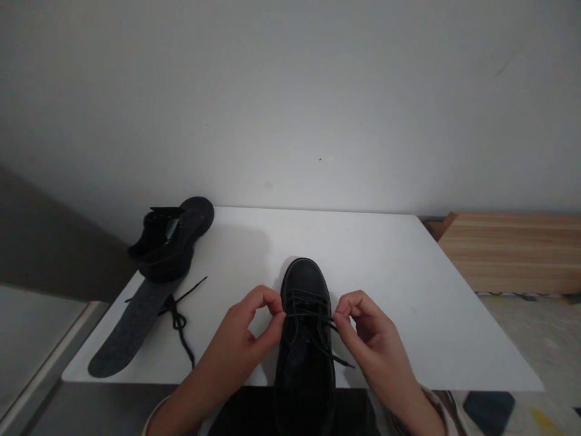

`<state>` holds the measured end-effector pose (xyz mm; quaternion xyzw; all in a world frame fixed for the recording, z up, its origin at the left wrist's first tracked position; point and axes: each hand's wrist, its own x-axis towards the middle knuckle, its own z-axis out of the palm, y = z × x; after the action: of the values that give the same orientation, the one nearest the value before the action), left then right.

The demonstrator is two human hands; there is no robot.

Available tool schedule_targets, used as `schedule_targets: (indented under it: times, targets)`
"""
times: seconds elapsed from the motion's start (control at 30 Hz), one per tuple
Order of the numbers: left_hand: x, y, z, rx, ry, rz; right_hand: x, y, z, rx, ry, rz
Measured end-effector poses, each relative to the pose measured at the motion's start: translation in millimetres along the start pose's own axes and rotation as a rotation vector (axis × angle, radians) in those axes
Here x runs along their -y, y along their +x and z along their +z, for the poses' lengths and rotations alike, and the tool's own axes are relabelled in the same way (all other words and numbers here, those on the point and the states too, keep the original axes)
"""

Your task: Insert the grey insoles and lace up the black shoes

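A black shoe [305, 281] lies toe away from me at the table's front edge, its heel end reaching over the edge toward my lap. Black shoelace [309, 315] runs across its upper through the eyelets. On the shoe's left side, my left hand [254, 330] pinches the lace between thumb and forefinger. Opposite it, my right hand [370, 333] pinches the lace at the right side, so the stretch between them is drawn nearly straight. One loose lace end hangs off the shoe's right side onto the table.
At the white table's [385, 254] left, another black shoe [175, 239] rests on a grey insole [131, 333]. Beside it lies a loose, knotted black lace [179, 321]. A wall [318, 109] stands behind, with a wooden piece of furniture [512, 251] at the right.
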<state>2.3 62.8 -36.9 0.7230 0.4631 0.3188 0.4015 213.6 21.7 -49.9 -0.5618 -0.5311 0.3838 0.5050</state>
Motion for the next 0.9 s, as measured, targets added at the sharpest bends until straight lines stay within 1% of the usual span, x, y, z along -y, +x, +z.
schedule_targets:
  times: [0.2, 0.27, 0.37, 0.43, 0.5, 0.57, 0.6, 0.63, 0.73, 0.77, 0.83, 0.9]
  targets:
    - [-1.1, -4.4, -12.3, -0.075, -0.269, -0.078, -3.8, -4.7, -18.3, -0.03, 0.167, 0.068]
    - [-2.7, -7.3, -16.0, -0.091, -0.285, -0.077, -6.6, -7.0, -23.8, -0.054, 0.227, 0.073]
    - [-4.9, -15.3, -20.4, -0.118, -0.261, -0.037, -4.9, -11.6, -29.5, -0.098, 0.337, 0.048]
    - [-6.5, -21.8, -23.5, -0.08, -0.228, 0.003, 0.4, -15.9, -33.2, -0.091, 0.408, 0.03]
    - [-8.6, -25.9, -26.5, 0.032, -0.174, 0.06, 6.3, -19.6, -37.2, -0.005, 0.44, 0.038]
    - [-10.4, -25.4, -28.0, 0.133, -0.103, 0.113, 9.8, -19.9, -39.7, 0.117, 0.382, 0.076]
    - [-10.7, -23.1, -27.7, 0.137, -0.063, 0.128, 9.9, -18.3, -39.7, 0.157, 0.318, 0.097]
    - [-10.3, -19.7, -26.4, 0.105, -0.02, 0.13, 8.8, -15.5, -38.7, 0.171, 0.241, 0.108]
    - [-3.5, -6.4, -18.2, -0.049, 0.096, 0.057, -0.6, -4.4, -29.9, 0.115, 0.022, 0.092]
    - [0.4, -2.2, -14.6, -0.075, 0.118, 0.026, -4.6, -1.3, -25.8, 0.099, -0.023, 0.079]
    - [8.9, 4.4, -7.3, -0.071, 0.135, -0.005, -11.7, 2.7, -17.5, 0.098, -0.08, 0.073]
    - [15.9, 8.2, -0.9, -0.034, 0.127, -0.006, -16.2, 4.1, -10.6, 0.113, -0.101, 0.077]
